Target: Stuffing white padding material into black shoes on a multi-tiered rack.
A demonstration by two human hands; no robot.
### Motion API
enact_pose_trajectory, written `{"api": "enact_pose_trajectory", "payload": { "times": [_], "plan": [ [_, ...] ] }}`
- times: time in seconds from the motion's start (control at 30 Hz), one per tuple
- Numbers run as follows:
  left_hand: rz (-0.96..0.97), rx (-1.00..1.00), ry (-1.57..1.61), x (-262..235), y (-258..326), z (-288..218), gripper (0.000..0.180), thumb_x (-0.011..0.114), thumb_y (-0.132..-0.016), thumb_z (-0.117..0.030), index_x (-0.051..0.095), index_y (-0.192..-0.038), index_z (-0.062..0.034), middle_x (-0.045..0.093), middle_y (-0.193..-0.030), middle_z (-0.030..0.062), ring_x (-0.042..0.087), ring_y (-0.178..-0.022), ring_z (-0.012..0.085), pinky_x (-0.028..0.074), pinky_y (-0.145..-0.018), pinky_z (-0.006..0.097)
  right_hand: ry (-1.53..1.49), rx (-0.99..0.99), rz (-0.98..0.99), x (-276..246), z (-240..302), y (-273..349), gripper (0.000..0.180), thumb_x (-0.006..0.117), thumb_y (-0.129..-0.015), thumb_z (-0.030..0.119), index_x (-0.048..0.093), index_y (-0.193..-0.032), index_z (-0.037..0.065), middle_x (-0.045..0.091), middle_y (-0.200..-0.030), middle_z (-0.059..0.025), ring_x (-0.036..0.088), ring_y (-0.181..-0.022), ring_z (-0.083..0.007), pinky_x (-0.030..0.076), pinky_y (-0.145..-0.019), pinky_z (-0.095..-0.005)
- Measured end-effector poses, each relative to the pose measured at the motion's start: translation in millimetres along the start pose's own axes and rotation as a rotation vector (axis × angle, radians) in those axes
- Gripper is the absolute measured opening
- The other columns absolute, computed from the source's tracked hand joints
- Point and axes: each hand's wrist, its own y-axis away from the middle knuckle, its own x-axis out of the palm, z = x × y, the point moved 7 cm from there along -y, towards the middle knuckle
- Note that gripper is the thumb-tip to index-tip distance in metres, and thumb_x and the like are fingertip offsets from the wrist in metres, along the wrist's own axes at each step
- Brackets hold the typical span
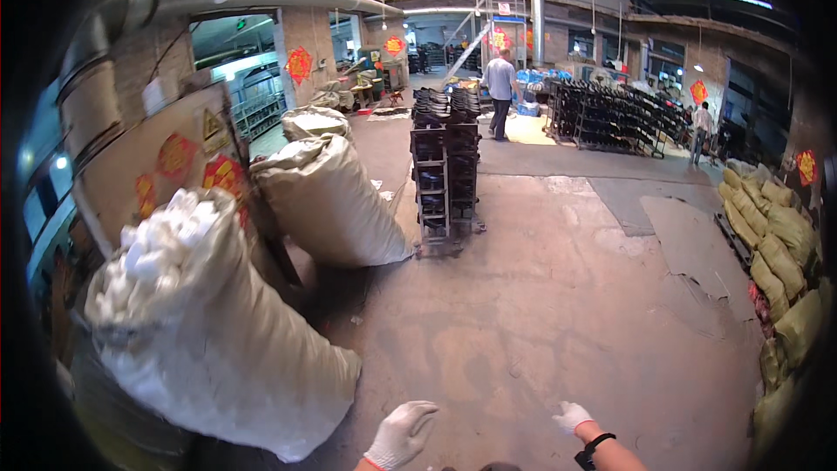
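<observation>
My left hand (404,433), in a white glove with a red cuff edge, hangs over the concrete floor with loosely bent fingers and nothing in it. To the right, my right hand (573,417) wears the same kind of glove, with a black band on the wrist. Its fingers look apart, and it holds nothing. Nearest the left hand is a large white woven sack (253,353), leaning and filled to the top with small white pieces (166,244). Neither hand touches it.
Another full sack (336,201) leans behind the first. Ahead stands a tall rack (445,166) of dark items; longer racks (610,118) line the back. One person (500,92) stands mid-hall, another person (701,131) farther right. Yellowish sacks (776,253) are piled along the right.
</observation>
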Motion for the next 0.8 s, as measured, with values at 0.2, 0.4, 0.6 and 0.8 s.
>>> {"api": "enact_pose_trajectory", "payload": {
  "times": [0.2,0.4,0.6,0.8],
  "plan": [
    [0.079,0.165,-0.118,36.1,-273.0,114.1,0.028,0.078,-0.095,-0.003,0.077,-0.122,-0.004,0.077,-0.124,0.0197,0.071,-0.121,0.0424,0.058,-0.105,0.047,-0.005,0.132,-0.085,-96.1,-8.3,-267.6,0.071,0.07,-0.1,0.044,0.058,-0.156,0.001,0.068,-0.144,-0.0337,0.065,-0.138,-0.049,0.052,-0.119,-0.0515],
    [0.074,0.115,-0.201,71.2,-496.9,280.5,0.029,0.08,-0.095,-0.005,0.077,-0.124,-0.0044,0.076,-0.128,0.0195,0.071,-0.123,0.0411,0.058,-0.107,0.047,-0.019,0.066,-0.206,-221.9,81.7,-600.6,0.077,0.072,-0.1,0.044,0.052,-0.16,0.0,0.061,-0.153,-0.0346,0.059,-0.143,-0.0491,0.051,-0.12,-0.0515],
    [0.032,0.049,-0.252,52.1,-703.6,381.6,0.033,0.081,-0.094,-0.006,0.076,-0.127,-0.0051,0.075,-0.129,0.0199,0.071,-0.124,0.0394,0.056,-0.109,0.047,-0.049,-0.182,-0.301,-418.3,302.5,-852.8,0.08,0.073,-0.101,0.041,0.044,-0.165,0.003,0.054,-0.159,-0.0303,0.058,-0.144,-0.048,0.05,-0.121,-0.0509],
    [0.149,-0.112,-0.333,73.2,-907.8,570.7,0.054,0.084,-0.096,-0.029,0.067,-0.143,-0.0084,0.061,-0.153,0.0239,0.062,-0.139,0.0449,0.054,-0.114,0.052,-0.022,-0.415,-0.48,-581.9,472.0,-1085.0,0.084,0.076,-0.099,0.033,0.04,-0.168,0.003,0.047,-0.166,-0.0281,0.051,-0.152,-0.0452,0.046,-0.126,-0.0472]
  ]
}}
